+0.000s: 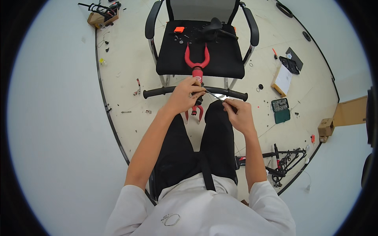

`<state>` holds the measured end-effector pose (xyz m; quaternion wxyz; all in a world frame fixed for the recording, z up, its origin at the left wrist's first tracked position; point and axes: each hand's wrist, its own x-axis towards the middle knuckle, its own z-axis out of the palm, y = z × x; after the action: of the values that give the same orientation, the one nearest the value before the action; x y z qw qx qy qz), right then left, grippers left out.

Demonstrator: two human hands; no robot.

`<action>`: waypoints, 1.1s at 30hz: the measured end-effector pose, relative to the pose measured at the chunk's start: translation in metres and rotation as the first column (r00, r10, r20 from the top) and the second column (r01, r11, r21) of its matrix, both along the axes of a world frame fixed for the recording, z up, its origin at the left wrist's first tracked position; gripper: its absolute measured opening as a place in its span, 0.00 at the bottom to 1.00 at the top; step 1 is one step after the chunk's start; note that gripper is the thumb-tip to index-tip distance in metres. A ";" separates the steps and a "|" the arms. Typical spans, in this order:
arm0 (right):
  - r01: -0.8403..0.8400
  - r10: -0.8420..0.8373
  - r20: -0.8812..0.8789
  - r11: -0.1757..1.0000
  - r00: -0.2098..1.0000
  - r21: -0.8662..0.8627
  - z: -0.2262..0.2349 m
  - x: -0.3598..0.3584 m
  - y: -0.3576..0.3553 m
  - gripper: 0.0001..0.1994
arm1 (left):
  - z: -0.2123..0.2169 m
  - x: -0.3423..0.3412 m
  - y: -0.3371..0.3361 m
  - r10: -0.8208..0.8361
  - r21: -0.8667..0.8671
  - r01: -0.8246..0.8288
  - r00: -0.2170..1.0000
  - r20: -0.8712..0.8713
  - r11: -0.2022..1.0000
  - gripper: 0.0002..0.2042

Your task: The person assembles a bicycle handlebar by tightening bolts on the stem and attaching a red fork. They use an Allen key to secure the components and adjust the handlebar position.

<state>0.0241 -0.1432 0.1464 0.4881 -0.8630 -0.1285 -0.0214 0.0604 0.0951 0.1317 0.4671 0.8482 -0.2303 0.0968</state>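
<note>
Shirt (pixel 208 208) nearest, our left hand (pixel 183 96) and right hand (pixel 241 116) pinched a thin rod (pixel 215 96); handlebar (pixel 157 91) looked fitted, loose bits (pixel 181 42) didn't.

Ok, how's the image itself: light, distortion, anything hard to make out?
Head view: bright, fairly even light; corners fall to black; the dark wall-base strip bends into a curve; the black saddle blends into the black chair seat; the thin rod in the right hand is too small for detail.
</note>
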 end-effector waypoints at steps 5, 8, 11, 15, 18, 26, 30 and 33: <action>0.006 -0.006 -0.101 1.000 0.995 0.001 0.004 -0.009 0.013 0.08 | 0.003 0.006 0.008 -0.067 -0.016 0.066 0.996 -0.061 0.998 0.07; 0.027 -0.029 -0.047 0.999 0.998 -0.032 0.007 -0.017 0.019 0.08 | 0.003 0.009 0.011 -0.091 -0.029 0.089 0.992 -0.089 0.996 0.07; 0.034 -0.033 0.032 0.998 0.999 -0.043 0.008 -0.026 0.031 0.07 | 0.005 0.009 0.012 -0.091 -0.051 0.084 0.982 -0.166 0.995 0.07; 0.137 -0.135 0.098 0.991 0.986 -0.014 0.002 -0.040 0.051 0.06 | 0.005 0.011 0.014 -0.099 -0.042 0.093 0.980 -0.171 0.995 0.07; 0.182 -0.182 0.126 0.983 0.975 0.008 -0.005 -0.047 0.062 0.06 | 0.005 0.013 0.013 -0.115 -0.043 0.109 0.981 -0.157 0.993 0.07; 0.205 -0.208 0.131 0.978 0.969 0.037 -0.006 -0.049 0.065 0.05 | 0.003 0.013 0.015 -0.126 -0.025 0.124 0.983 -0.135 0.992 0.08; 0.195 -0.198 0.053 0.979 0.979 0.066 -0.001 -0.044 0.063 0.05 | 0.004 0.013 0.014 -0.120 -0.015 0.119 0.983 -0.137 0.993 0.08; 0.171 -0.171 0.016 0.984 0.985 0.043 0.007 -0.043 0.063 0.05 | 0.008 0.013 0.015 -0.106 -0.018 0.105 0.978 -0.178 0.994 0.09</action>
<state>-0.0186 -0.0804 0.1530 0.5010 -0.8603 -0.0582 -0.0743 0.0730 0.1098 0.1397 0.4937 0.8382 -0.2318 -0.0035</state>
